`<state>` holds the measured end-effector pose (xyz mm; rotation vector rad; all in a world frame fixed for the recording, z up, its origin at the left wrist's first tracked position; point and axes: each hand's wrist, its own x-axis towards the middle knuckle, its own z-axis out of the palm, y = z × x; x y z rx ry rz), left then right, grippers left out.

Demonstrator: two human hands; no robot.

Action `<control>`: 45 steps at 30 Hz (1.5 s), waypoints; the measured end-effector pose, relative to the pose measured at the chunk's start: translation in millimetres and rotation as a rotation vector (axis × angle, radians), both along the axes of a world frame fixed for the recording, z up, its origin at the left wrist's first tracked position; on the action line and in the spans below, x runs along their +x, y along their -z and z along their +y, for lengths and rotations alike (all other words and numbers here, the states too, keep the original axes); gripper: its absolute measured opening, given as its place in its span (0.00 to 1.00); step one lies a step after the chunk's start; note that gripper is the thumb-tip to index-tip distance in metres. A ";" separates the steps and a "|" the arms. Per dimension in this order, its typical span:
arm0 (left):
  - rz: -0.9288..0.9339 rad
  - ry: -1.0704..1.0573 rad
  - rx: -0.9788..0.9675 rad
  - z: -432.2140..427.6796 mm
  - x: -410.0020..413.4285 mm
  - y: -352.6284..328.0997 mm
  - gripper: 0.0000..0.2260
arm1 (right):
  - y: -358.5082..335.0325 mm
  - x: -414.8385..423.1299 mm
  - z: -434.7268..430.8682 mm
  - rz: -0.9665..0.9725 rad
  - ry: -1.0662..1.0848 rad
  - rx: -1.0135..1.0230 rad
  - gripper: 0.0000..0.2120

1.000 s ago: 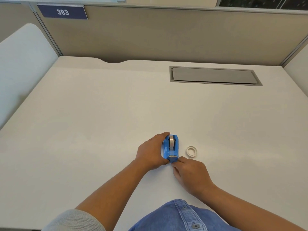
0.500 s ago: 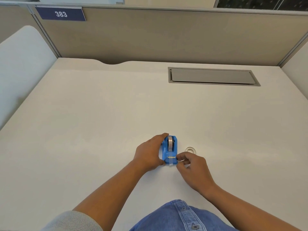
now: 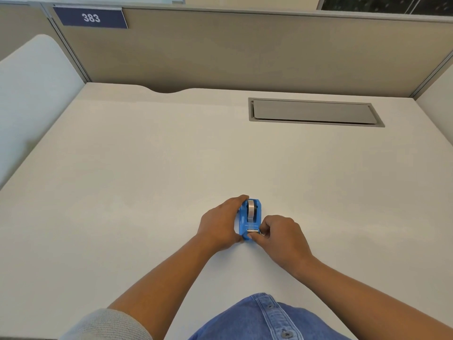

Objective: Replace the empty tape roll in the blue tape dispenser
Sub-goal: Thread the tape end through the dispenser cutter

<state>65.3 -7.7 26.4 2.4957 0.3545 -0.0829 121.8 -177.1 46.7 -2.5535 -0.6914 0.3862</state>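
The left hand (image 3: 220, 223) is wrapped around the left side of the blue tape dispenser (image 3: 250, 220), with the fingertips reaching its far end and the thumb at its near end, so the dispenser is held steady on the desk (image 3: 147, 168). The right hand (image 3: 282, 235) is curled narrow at the dispenser's near right corner, the thumb and forefinger pinched together just by the metal cutter (image 3: 253, 231); what is pinched there cannot be told. A tape roll (image 3: 251, 211) is seated upright in the dispenser. The dispenser stands near the front edge of the desk, about midway along it. A grey cable hatch (image 3: 313, 112) is set into the desk toward the far right corner, well apart from the hands. A sign reading 383 (image 3: 90, 17) is mounted on the partition (image 3: 245, 50) behind the far edge.
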 end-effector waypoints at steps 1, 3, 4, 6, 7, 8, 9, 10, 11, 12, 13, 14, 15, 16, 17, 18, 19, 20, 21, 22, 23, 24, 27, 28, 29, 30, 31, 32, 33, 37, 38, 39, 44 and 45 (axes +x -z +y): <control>-0.002 0.002 -0.002 0.0 -0.1 0.1 0.45 | 0.3 0.8 -0.2 -0.024 -0.028 -0.021 0.14; -0.008 0.002 -0.004 -0.2 -0.3 0.1 0.45 | 1.4 1.7 -0.5 -0.074 -0.080 -0.058 0.15; -0.008 0.001 -0.004 -0.5 -0.4 0.2 0.45 | 2.0 1.9 -0.6 -0.093 -0.097 -0.071 0.15; -0.008 -0.002 -0.005 -1.0 -0.4 0.7 0.46 | 3.0 2.0 -0.8 -0.122 -0.123 -0.091 0.16; -0.008 -0.004 -0.004 -1.1 -0.2 0.9 0.46 | 3.5 2.0 -0.8 -0.138 -0.135 -0.098 0.16; -0.009 -0.005 -0.002 -1.1 -0.1 0.8 0.45 | 4.1 2.2 -1.0 -0.152 -0.145 -0.103 0.16; -0.009 -0.005 -0.002 -1.3 0.1 0.8 0.45 | 4.5 2.3 -1.1 -0.161 -0.153 -0.105 0.17; -0.009 -0.005 -0.005 -1.5 0.2 0.8 0.45 | 4.8 2.3 -1.0 -0.166 -0.159 -0.109 0.17; -0.008 -0.006 -0.008 -1.7 0.2 0.8 0.45 | 5.1 2.4 -0.8 -0.168 -0.164 -0.113 0.16; -0.007 -0.007 -0.011 -1.9 0.3 0.7 0.45 | 5.5 2.7 -0.3 -0.168 -0.167 -0.119 0.16; -0.007 -0.008 -0.013 -2.2 0.4 0.3 0.45 | 5.9 3.0 0.4 -0.168 -0.168 -0.125 0.16; -0.006 -0.010 -0.013 -2.3 0.4 0.0 0.45 | 6.3 3.3 1.3 -0.168 -0.169 -0.131 0.17; -0.007 -0.012 -0.013 -2.4 0.4 -0.3 0.45 | 7.0 3.4 2.2 -0.170 -0.169 -0.134 0.17; -0.008 -0.012 -0.014 -2.5 0.1 -0.6 0.45 | 7.8 3.5 3.2 -0.172 -0.169 -0.134 0.17; -0.008 -0.012 -0.017 -2.7 -0.1 -0.8 0.45 | 8.8 3.4 4.0 -0.176 -0.168 -0.134 0.16; -0.008 -0.012 -0.021 -2.7 -0.4 -0.9 0.45 | 9.9 3.5 4.6 -0.181 -0.168 -0.135 0.16; -0.008 -0.012 -0.024 -3.0 -0.6 -0.9 0.45 | 11.2 3.4 5.1 -0.185 -0.166 -0.138 0.16; -0.009 -0.013 -0.025 -3.0 -0.9 -0.7 0.45 | 12.4 3.4 5.4 -0.186 -0.162 -0.140 0.16; -0.010 -0.013 -0.026 -3.2 -1.0 -0.7 0.45 | 13.5 3.3 5.5 -0.186 -0.159 -0.142 0.16; -0.010 -0.013 -0.025 -3.3 -0.8 -0.6 0.45 | 14.3 3.2 5.7 -0.186 -0.156 -0.141 0.16; -0.009 -0.012 -0.023 -3.3 -0.5 -0.4 0.45 | 15.0 3.3 5.6 -0.187 -0.153 -0.135 0.17; -0.009 -0.011 -0.021 -3.1 -0.3 -0.2 0.45 | 15.6 3.2 5.6 -0.188 -0.152 -0.128 0.17; -0.006 -0.009 -0.020 -3.4 -0.4 -0.4 0.45 | 15.9 3.6 5.8 -0.176 -0.144 -0.112 0.17; -0.006 -0.008 -0.019 -3.4 -0.4 -0.6 0.45 | 15.9 3.4 5.9 -0.169 -0.138 -0.107 0.17; -0.004 -0.007 -0.019 -3.5 -0.4 -0.8 0.45 | 16.2 2.8 5.8 -0.164 -0.134 -0.098 0.17; -0.003 -0.006 -0.019 -3.6 -0.6 -1.2 0.45 | 16.3 2.0 5.5 -0.156 -0.131 -0.088 0.17; 0.001 -0.005 -0.022 -3.6 -0.7 -1.4 0.44 | 16.4 1.4 5.0 -0.150 -0.131 -0.077 0.16; 0.002 -0.004 -0.026 -3.4 -1.0 -1.5 0.44 | 16.3 1.2 4.5 -0.138 -0.131 -0.067 0.17; 0.003 -0.002 -0.033 -3.2 -1.5 -1.9 0.44 | 15.9 1.3 3.7 -0.123 -0.129 -0.053 0.18; 0.026 -0.001 -0.098 -2.0 -6.8 -0.1 0.46 | 14.3 1.9 -2.9 -0.057 -0.116 -0.001 0.17; 0.034 -0.001 -0.110 -1.5 -8.6 0.9 0.47 | 14.5 1.6 -5.8 -0.053 -0.120 0.003 0.16; 0.041 0.000 -0.121 -0.4 -10.7 2.9 0.49 | 15.0 0.7 -9.4 -0.052 -0.128 0.008 0.15; 0.034 -0.019 -0.104 1.9 -25.1 9.1 0.56 | 23.1 -6.1 -30.2 -0.104 -0.156 -0.004 0.16; 0.026 -0.027 -0.088 1.1 -29.2 10.6 0.55 | 24.7 -7.6 -33.1 -0.123 -0.153 0.001 0.16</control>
